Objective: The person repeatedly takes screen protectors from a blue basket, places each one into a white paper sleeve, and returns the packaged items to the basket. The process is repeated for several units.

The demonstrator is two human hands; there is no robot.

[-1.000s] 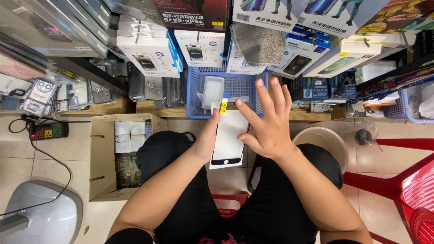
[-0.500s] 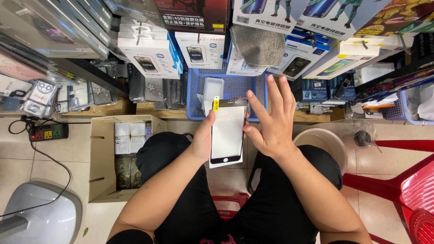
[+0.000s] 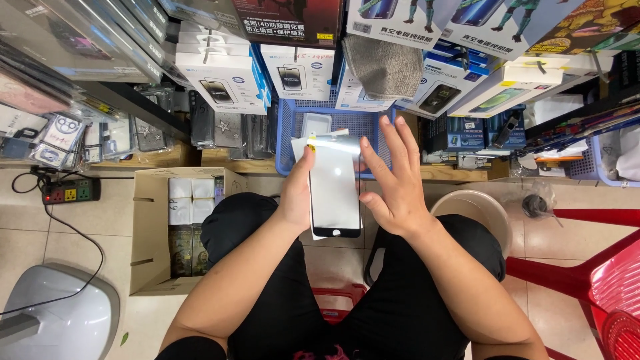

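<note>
A blue basket (image 3: 373,127) sits just beyond the fingertips. Between both hands is a black-bordered glass screen protector (image 3: 333,187), upright, glossy, with a yellow tab at its top corner. The left hand (image 3: 298,193) clamps its edge; the right hand (image 3: 395,180) fingers (image 3: 389,137) are spread, palm against its side.

Boxes and packets crowd the shelves at twelve o'clock.

White boxes with phone pictures (image 3: 230,80) stand at eleven, a dark red-lettered box (image 3: 287,23) at twelve, and white and blue boxes (image 3: 460,83) at one. Clear blister packs (image 3: 50,143) hang at ten. At eight, an open cardboard carton (image 3: 150,233) holds white and dark packets (image 3: 187,227).
</note>
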